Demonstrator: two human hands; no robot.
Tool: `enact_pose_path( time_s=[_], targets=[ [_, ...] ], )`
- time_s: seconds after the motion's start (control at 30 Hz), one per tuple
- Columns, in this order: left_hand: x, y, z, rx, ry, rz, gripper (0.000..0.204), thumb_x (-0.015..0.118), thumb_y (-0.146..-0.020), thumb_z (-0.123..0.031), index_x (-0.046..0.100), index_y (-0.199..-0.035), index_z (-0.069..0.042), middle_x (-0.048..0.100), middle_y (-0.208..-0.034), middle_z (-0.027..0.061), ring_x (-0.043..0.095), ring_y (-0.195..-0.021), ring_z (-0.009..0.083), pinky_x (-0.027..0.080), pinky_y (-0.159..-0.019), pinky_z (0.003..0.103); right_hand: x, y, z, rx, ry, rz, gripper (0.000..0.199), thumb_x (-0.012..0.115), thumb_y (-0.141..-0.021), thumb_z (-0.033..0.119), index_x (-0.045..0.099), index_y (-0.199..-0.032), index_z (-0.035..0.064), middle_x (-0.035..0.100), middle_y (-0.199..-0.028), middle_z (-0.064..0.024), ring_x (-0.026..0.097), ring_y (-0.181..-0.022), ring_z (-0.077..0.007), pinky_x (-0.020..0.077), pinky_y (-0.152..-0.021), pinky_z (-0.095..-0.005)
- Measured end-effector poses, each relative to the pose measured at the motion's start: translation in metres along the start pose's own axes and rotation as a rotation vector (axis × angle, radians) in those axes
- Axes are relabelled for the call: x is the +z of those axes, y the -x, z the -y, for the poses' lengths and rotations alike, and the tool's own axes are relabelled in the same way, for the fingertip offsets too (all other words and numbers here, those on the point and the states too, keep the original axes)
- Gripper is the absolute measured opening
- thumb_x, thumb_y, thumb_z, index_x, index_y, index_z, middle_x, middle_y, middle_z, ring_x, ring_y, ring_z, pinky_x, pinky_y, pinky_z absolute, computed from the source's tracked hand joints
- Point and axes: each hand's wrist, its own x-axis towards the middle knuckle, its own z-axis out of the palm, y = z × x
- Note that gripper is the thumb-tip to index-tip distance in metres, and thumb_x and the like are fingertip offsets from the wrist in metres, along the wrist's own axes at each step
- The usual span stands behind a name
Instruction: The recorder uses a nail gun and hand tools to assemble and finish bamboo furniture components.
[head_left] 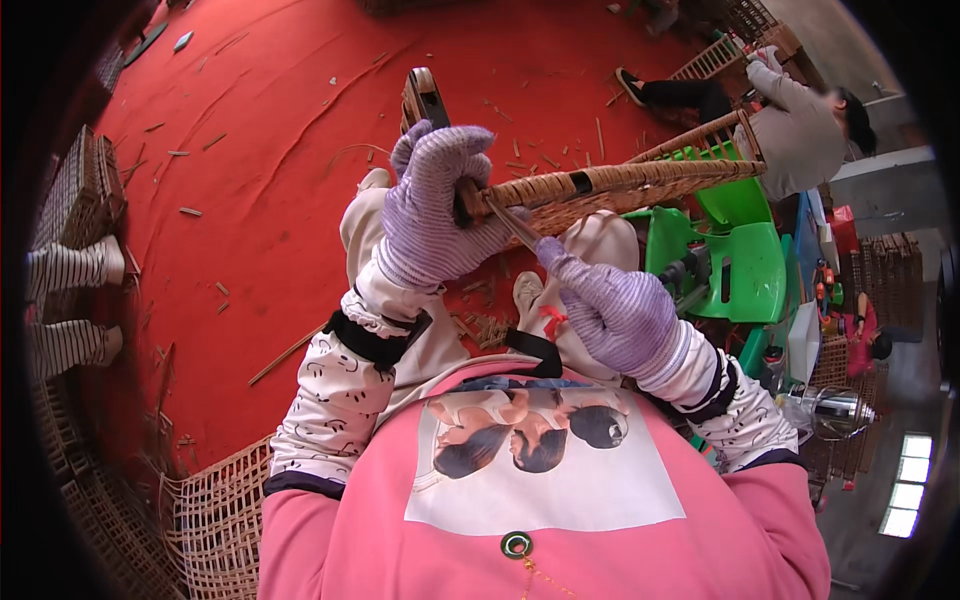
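A brown woven wicker piece [620,180] with a thick bound rim lies across in front of me, its near end over my knees. My left hand [440,210], in a striped lilac glove, is closed around that end of the rim. Beyond its fingers, a bent wooden part with a dark tip [425,95] sticks up; how it joins the wicker is hidden. Gloved likewise, my right hand [620,315] grips a thin metal tool [515,222]. Its tip meets the rim beside my left hand. The tool's handle is hidden in my fist, so its exact kind cannot be told.
Green plastic chairs [755,270] stand close on the right, below the wicker. Cut strips [485,330] litter the red floor covering [250,130]. A seated person [800,125] is at upper right, striped legs [75,265] at left. A woven panel [220,510] stands at lower left.
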Motion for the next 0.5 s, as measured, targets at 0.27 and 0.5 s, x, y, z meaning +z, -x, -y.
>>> enact_pose_path(
  time_s=[0.27, 0.5],
  targets=[
    [0.001, -0.001, -0.004, -0.080, 0.064, 0.013, 0.066, 0.083, -0.057, -0.028, 0.049, -0.111, -0.013, 0.055, -0.077, -0.0034, 0.057, -0.070, 0.0125, 0.028, -0.100, 0.036, 0.039, -0.010, -0.004, -0.002, -0.246, -0.281, 0.050, 0.058, -0.078, 0.006, 0.049, -0.126, 0.0132, 0.050, -0.057, -0.0110, 0.052, -0.048, -0.0276, 0.0430, -0.045, -0.0378],
    [-0.002, 0.005, 0.002, -0.012, 0.031, -0.004, 0.067, 0.084, -0.055, -0.024, 0.049, -0.112, -0.012, 0.054, -0.075, -0.0043, 0.055, -0.065, 0.0101, 0.028, -0.100, 0.036, -0.037, -0.005, 0.008, 0.095, -0.028, 0.139, 0.047, 0.057, -0.076, 0.006, 0.053, -0.123, 0.0102, 0.058, -0.069, -0.0156, 0.058, -0.058, -0.0286, 0.0469, -0.053, -0.0356]
  ],
)
